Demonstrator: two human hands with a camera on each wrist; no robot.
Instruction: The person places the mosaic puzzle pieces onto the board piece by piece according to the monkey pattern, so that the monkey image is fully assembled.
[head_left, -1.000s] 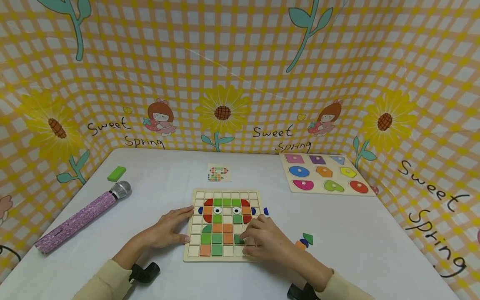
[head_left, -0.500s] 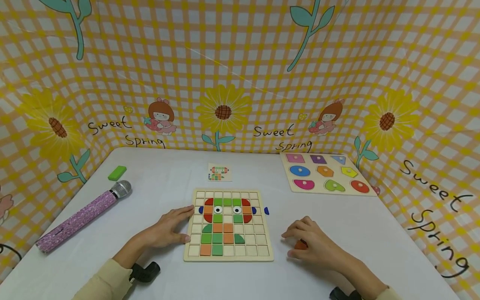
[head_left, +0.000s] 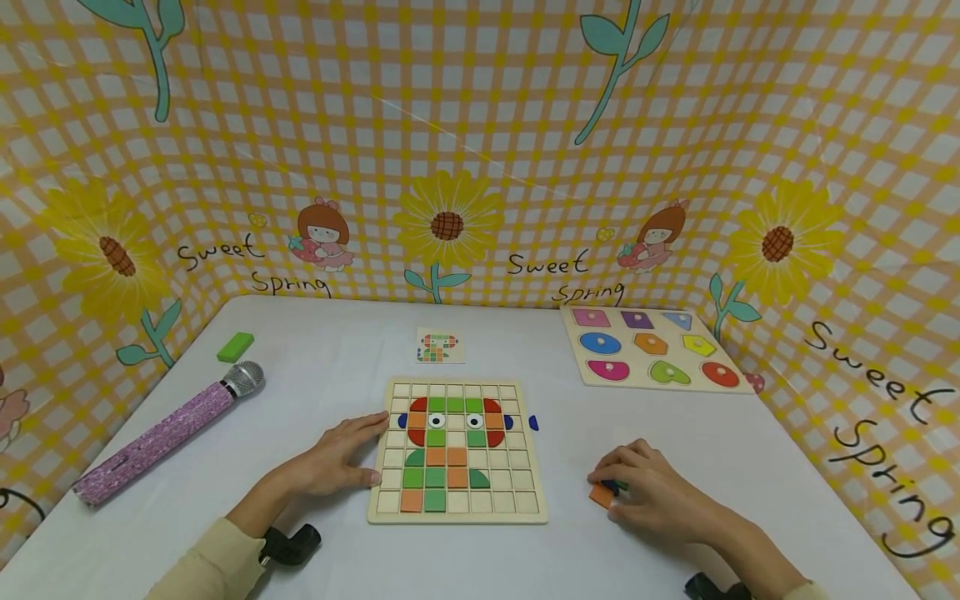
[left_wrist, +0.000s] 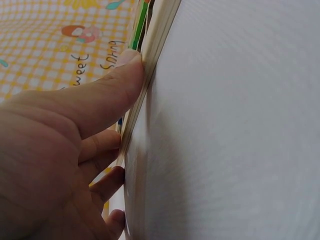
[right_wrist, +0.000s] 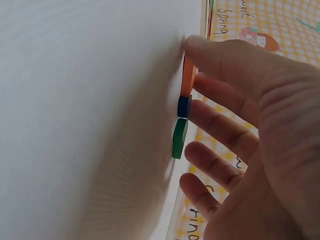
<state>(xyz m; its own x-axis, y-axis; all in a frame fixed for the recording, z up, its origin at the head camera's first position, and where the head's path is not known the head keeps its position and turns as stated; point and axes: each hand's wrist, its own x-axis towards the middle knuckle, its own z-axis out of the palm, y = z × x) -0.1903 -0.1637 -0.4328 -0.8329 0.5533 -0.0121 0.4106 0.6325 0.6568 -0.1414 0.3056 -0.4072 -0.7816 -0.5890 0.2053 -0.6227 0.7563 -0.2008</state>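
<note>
A wooden grid board carries red, green, orange and blue tiles, plus two round eye tiles. My left hand rests along the board's left edge. In the left wrist view its thumb touches the rim and the other fingers lie loosely against the side. To the right of the board, my right hand has thumb and index finger at the sides of an orange square tile, pinching it at the tabletop. Beside that tile are a dark blue piece and a green piece, mostly covered in the head view.
A small pattern card lies behind the board. One blue rounded piece is right of it. A shape puzzle board occupies the back right. At left are a glittery microphone and a green block.
My right hand has moved right, away from the board, to the loose pieces. A green quarter-circle tile, earlier under its fingers, now shows on the board. My left hand has stayed put.
</note>
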